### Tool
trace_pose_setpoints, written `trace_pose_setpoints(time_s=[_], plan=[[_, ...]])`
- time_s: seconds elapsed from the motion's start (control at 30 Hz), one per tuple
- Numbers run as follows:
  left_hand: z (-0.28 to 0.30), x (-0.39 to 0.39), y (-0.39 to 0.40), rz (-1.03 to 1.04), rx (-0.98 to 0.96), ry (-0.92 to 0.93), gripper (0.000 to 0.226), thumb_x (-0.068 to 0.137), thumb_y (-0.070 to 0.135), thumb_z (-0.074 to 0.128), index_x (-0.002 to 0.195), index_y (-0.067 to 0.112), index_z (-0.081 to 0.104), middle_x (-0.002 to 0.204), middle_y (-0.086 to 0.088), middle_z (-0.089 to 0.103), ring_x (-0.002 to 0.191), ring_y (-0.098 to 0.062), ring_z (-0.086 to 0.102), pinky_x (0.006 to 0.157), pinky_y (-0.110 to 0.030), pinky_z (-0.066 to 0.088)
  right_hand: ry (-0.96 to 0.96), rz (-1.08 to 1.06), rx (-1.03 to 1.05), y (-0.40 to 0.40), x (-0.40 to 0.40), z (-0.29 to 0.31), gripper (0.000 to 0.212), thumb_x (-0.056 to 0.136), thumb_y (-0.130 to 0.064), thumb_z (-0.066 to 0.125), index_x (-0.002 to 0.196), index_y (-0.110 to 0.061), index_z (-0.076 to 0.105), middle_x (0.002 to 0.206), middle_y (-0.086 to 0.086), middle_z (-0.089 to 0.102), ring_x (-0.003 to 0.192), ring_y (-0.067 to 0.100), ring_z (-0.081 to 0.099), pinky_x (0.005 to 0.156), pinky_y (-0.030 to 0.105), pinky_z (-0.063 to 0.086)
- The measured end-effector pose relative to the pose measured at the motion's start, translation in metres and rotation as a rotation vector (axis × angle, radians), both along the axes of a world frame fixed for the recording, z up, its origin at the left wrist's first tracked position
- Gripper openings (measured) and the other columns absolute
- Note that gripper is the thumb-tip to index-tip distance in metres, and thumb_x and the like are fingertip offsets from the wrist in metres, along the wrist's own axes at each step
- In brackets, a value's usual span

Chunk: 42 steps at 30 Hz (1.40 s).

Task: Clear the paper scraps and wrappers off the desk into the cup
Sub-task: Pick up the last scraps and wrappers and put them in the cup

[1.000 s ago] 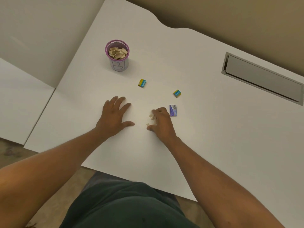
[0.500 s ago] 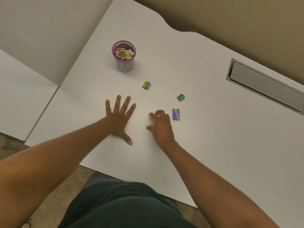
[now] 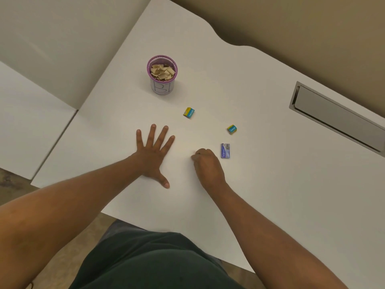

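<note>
Cup (image 3: 162, 75) stands clear — left hand (image 3: 153, 155) spread flat, right hand (image 3: 208, 165) grip curled shut.

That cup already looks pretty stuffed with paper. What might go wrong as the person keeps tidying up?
1. The purple-rimmed mesh cup is heaped with tan paper scraps to its rim, so more pieces may spill back onto the white desk.
2. The right hand is closed into a fist; anything small inside could slip out on the way.
3. Reaching across, an arm could knock the yellow-and-teal wrapper away or tip the cup.
</note>
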<state>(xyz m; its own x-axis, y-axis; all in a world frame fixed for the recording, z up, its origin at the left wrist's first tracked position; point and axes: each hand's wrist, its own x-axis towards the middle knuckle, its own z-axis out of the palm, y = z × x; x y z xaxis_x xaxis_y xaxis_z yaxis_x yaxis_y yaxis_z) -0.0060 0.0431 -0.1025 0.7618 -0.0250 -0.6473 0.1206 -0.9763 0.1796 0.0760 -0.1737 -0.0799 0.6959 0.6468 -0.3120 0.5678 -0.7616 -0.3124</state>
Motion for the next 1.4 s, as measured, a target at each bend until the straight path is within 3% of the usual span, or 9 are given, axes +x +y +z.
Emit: trace_pose_setpoints(time_s=[0.17, 0.27, 0.37, 0.53, 0.67, 0.83, 1.03, 1.2, 1.4], plan=[[-0.001, -0.001, 0.002, -0.003, -0.014, -0.022, 0.174, 0.033, 0.114, 0.045, 0.157, 0.023, -0.039, 0.161, -0.011, -0.052, 0.147, -0.049, -0.046, 0.112, -0.083, -0.017, 0.578, -0.992, 0.482, 0.013, 0.023, 0.021, 0.017, 0.083, 0.002, 0.071, 0.094, -0.006, 0.080, 0.088, 0.003, 0.078, 0.080, 0.016, 0.071, 0.075, 0.025, 0.062], [-0.003, -0.002, 0.003, -0.008, -0.018, -0.045, 0.173, 0.033, 0.115, 0.042, 0.156, 0.023, -0.039, 0.162, -0.011, -0.050, 0.148, -0.049, -0.044, 0.108, -0.081, -0.025, 0.956, -1.222, 0.746, 0.018, 0.045, 0.054, 0.018, 0.081, 0.005, 0.078, 0.097, -0.002, 0.077, 0.096, 0.009, 0.078, 0.083, 0.017, 0.073, 0.071, 0.019, 0.061], [-0.007, -0.004, 0.005, -0.005, -0.039, -0.068, 0.173, 0.033, 0.116, 0.040, 0.157, 0.023, -0.037, 0.163, -0.011, -0.049, 0.147, -0.049, -0.046, 0.104, -0.078, -0.032, 0.988, -1.085, 0.847, 0.040, 0.069, 0.090, 0.015, 0.083, 0.002, 0.077, 0.096, -0.006, 0.078, 0.094, 0.009, 0.079, 0.084, 0.016, 0.076, 0.075, 0.020, 0.062], [-0.011, -0.006, 0.005, -0.013, -0.052, -0.093, 0.171, 0.036, 0.116, 0.040, 0.159, 0.022, -0.035, 0.162, -0.011, -0.051, 0.145, -0.048, -0.049, 0.111, -0.084, -0.018, 0.581, -0.683, 0.801, 0.121, 0.111, 0.129, 0.015, 0.082, -0.005, 0.079, 0.094, -0.014, 0.082, 0.090, 0.003, 0.081, 0.084, 0.017, 0.078, 0.081, 0.028, 0.064], [-0.012, -0.006, 0.006, -0.008, -0.042, -0.108, 0.170, 0.038, 0.113, 0.044, 0.158, 0.023, -0.036, 0.161, -0.011, -0.051, 0.144, -0.048, -0.050, 0.110, -0.082, -0.021, 0.219, -0.338, 0.616, 0.187, 0.136, 0.124, 0.018, 0.081, -0.007, 0.075, 0.091, -0.019, 0.084, 0.083, -0.008, 0.078, 0.080, 0.003, 0.072, 0.079, 0.022, 0.061], [-0.017, -0.009, 0.006, -0.016, -0.024, -0.135, 0.170, 0.038, 0.114, 0.042, 0.160, 0.022, -0.032, 0.164, -0.013, -0.047, 0.148, -0.051, -0.043, 0.111, -0.084, -0.017, 0.007, -0.052, 0.245, 0.230, 0.160, 0.092, 0.027, 0.085, -0.002, 0.064, 0.100, -0.015, 0.082, 0.103, 0.011, 0.077, 0.097, 0.028, 0.070, 0.086, 0.039, 0.060], [-0.022, -0.009, 0.008, -0.005, -0.043, -0.152, 0.171, 0.035, 0.114, 0.042, 0.161, 0.024, -0.030, 0.166, -0.012, -0.045, 0.147, -0.049, -0.046, 0.110, -0.082, -0.022, -0.101, 0.225, -0.009, 0.232, 0.166, 0.079, 0.031, 0.086, -0.003, 0.057, 0.104, -0.015, 0.079, 0.109, 0.013, 0.073, 0.098, 0.032, 0.068, 0.088, 0.039, 0.058], [-0.020, -0.009, 0.007, 0.000, -0.042, -0.136, 0.170, 0.037, 0.113, 0.044, 0.159, 0.024, -0.035, 0.163, -0.011, -0.049, 0.147, -0.049, -0.047, 0.110, -0.082, -0.022, -0.067, 0.259, 0.093, 0.222, 0.163, 0.109, 0.025, 0.089, -0.011, 0.059, 0.105, -0.014, 0.078, 0.107, 0.013, 0.076, 0.101, 0.032, 0.069, 0.087, 0.041, 0.057], [-0.017, -0.008, 0.007, 0.005, -0.064, -0.130, 0.170, 0.036, 0.115, 0.041, 0.158, 0.024, -0.035, 0.163, -0.010, -0.050, 0.146, -0.047, -0.049, 0.108, -0.080, -0.026, 0.016, -0.096, 0.456, 0.149, 0.135, 0.137, 0.019, 0.096, -0.019, 0.066, 0.110, -0.019, 0.078, 0.111, -0.003, 0.077, 0.101, 0.009, 0.069, 0.093, 0.024, 0.055]])
